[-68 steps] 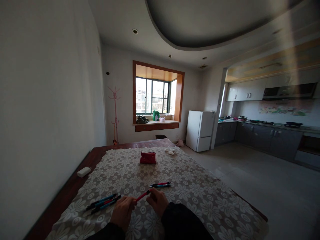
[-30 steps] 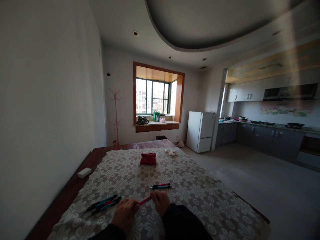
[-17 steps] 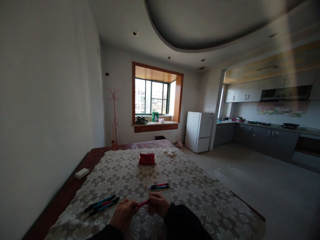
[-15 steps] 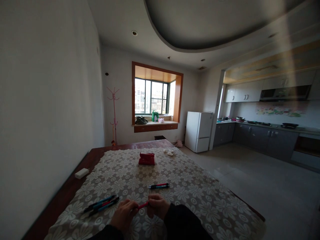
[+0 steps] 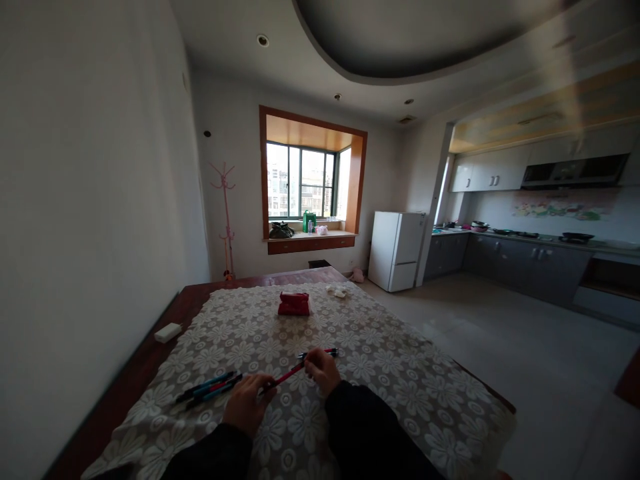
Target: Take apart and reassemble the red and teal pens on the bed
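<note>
A slim red pen (image 5: 289, 375) slants between my two hands above the flowered tablecloth (image 5: 350, 427). My left hand (image 5: 247, 403) is closed around its lower left end. At the upper right end, the fingers of my right hand (image 5: 323, 370) are pinched together on the tip; any small part between them is too small to make out. Several blue and red pens (image 5: 210, 389) lie in a loose bundle left of my left hand. Just behind my right hand rest more pens (image 5: 331, 352), partly covered by its fingers.
A red pouch (image 5: 294, 304) stands farther back on the cloth, with crumpled white tissue (image 5: 337, 292) to its right. On the left wooden table edge lies a white box-shaped object (image 5: 168, 332). A white fridge (image 5: 397, 250) stands beyond the table.
My right hand has moved up and away from my left, and more of the red pen shows between them. The view has tilted slightly downward.
</note>
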A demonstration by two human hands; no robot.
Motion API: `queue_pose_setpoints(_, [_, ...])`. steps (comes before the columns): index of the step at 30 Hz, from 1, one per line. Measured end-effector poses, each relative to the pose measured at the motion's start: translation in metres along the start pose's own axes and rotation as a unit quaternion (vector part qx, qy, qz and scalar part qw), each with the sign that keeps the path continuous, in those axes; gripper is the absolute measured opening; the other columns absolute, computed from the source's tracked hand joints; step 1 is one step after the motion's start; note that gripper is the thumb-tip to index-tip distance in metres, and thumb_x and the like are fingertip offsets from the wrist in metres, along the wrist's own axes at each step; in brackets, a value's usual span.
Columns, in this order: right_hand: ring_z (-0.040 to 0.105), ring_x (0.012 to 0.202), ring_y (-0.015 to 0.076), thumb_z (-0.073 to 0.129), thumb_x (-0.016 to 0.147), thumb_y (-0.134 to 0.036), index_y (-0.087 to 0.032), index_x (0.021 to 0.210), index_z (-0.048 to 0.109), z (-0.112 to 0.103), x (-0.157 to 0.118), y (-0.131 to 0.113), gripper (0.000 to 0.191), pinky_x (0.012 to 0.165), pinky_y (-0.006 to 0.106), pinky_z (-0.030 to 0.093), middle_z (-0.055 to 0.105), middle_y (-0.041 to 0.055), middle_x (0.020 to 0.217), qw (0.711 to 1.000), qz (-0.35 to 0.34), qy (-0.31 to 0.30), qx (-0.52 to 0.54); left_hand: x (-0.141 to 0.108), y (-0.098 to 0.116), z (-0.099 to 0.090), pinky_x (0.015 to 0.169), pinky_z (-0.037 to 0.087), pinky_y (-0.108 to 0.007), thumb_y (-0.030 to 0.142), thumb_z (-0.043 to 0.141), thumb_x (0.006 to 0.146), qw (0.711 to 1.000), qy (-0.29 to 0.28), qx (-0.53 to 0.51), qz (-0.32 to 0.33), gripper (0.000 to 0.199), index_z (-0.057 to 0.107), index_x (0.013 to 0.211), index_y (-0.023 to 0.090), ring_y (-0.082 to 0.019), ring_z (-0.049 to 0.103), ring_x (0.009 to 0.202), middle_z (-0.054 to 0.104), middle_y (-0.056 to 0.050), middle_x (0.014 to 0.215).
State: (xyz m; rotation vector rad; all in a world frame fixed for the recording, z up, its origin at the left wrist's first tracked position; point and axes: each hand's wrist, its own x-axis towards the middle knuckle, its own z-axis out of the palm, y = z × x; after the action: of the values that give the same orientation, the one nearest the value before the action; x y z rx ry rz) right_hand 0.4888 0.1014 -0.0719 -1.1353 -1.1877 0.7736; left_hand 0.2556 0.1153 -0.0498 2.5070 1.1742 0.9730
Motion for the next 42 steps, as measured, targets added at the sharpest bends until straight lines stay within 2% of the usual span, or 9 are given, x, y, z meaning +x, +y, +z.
queue_pose_setpoints(3, [0.055,0.053,0.0141,0.058,0.073,-0.032,-0.015,0.074,0.059,-0.028,0.009,0.001,0.017,0.051,0.025,0.042,0.060,0.0010,0.059,0.990,0.030,0.064,-0.125,0.000,-0.003,-0.002,0.085,0.044,-0.036,0.030,0.049,0.083,0.999,0.015,0.032,-0.035,0.022,0.063,0.097,0.022,-0.021,0.060,0.092,0.069,-0.003,0.093])
queue_pose_setpoints(5, [0.059,0.059,0.0150,0.054,0.074,-0.025,-0.016,0.072,0.061,-0.050,0.013,0.001,0.012,0.056,0.024,0.043,0.064,0.0022,0.062,0.952,0.042,0.104,-0.283,0.001,-0.004,-0.003,0.087,0.042,-0.036,0.024,0.046,0.082,0.997,0.017,0.058,-0.058,0.024,0.063,0.099,0.021,-0.021,0.059,0.096,0.068,-0.004,0.099])
queue_pose_setpoints(10, [0.060,0.069,0.0171,0.057,0.074,-0.018,-0.017,0.077,0.066,-0.082,0.011,0.000,0.009,0.062,0.025,0.040,0.067,0.0053,0.073,0.913,0.059,0.139,-0.378,0.001,-0.004,-0.013,0.087,0.039,-0.035,0.009,0.046,0.069,0.981,0.010,0.139,-0.137,0.037,0.063,0.100,0.022,-0.023,0.054,0.104,0.065,-0.004,0.107])
queue_pose_setpoints(18, [0.058,0.072,0.0163,0.061,0.072,-0.013,-0.018,0.073,0.066,-0.080,0.008,-0.001,0.007,0.065,0.024,0.037,0.065,0.0046,0.074,0.892,0.050,0.099,-0.438,0.003,-0.012,-0.029,0.084,0.037,-0.036,0.009,0.046,0.069,0.954,-0.029,0.205,-0.215,0.037,0.060,0.100,0.022,-0.024,0.052,0.103,0.063,-0.006,0.107])
queue_pose_setpoints(27, [0.057,0.072,0.0166,0.056,0.076,-0.017,-0.018,0.077,0.062,-0.063,0.008,-0.011,0.007,0.065,0.025,0.038,0.063,0.0046,0.079,0.886,-0.014,0.110,-0.450,0.002,-0.008,-0.029,0.079,0.035,-0.038,0.002,0.045,0.067,0.951,-0.067,0.227,-0.198,0.044,0.060,0.102,0.024,-0.026,0.052,0.102,0.066,-0.004,0.104])
queue_pose_setpoints(33, [0.055,0.069,0.0165,0.051,0.079,-0.020,-0.018,0.079,0.061,-0.048,0.004,-0.020,0.011,0.065,0.026,0.041,0.061,0.0048,0.077,0.906,-0.094,0.074,-0.405,0.003,-0.005,-0.024,0.084,0.036,-0.040,0.004,0.047,0.072,0.975,-0.044,0.183,-0.119,0.033,0.064,0.091,0.025,-0.025,0.055,0.100,0.068,-0.003,0.092])
queue_pose_setpoints(37, [0.054,0.068,0.0155,0.050,0.081,-0.022,-0.018,0.080,0.061,-0.037,-0.002,-0.027,0.012,0.065,0.025,0.041,0.060,0.0047,0.078,0.916,-0.143,0.017,-0.375,0.001,0.003,-0.019,0.087,0.042,-0.033,0.009,0.043,0.084,0.995,0.015,0.084,0.051,0.026,0.063,0.092,0.024,-0.019,0.059,0.095,0.068,-0.003,0.094])
queue_pose_setpoints(40, [0.052,0.067,0.0146,0.051,0.081,-0.020,-0.019,0.080,0.062,-0.029,-0.009,-0.031,0.011,0.065,0.024,0.040,0.058,0.0029,0.075,0.918,-0.172,-0.037,-0.356,-0.005,0.015,-0.015,0.088,0.045,-0.027,0.011,0.036,0.090,0.984,0.018,0.007,0.177,0.031,0.062,0.098,0.025,-0.014,0.061,0.096,0.068,-0.004,0.100])
queue_pose_setpoints(42, [0.052,0.068,0.0146,0.053,0.081,-0.020,-0.019,0.082,0.062,-0.023,-0.013,-0.035,0.010,0.066,0.025,0.040,0.057,0.0021,0.073,0.917,-0.190,-0.073,-0.344,-0.010,0.021,-0.013,0.089,0.046,-0.025,0.012,0.034,0.091,0.976,0.012,-0.028,0.218,0.032,0.062,0.101,0.025,-0.012,0.060,0.100,0.067,-0.004,0.103])
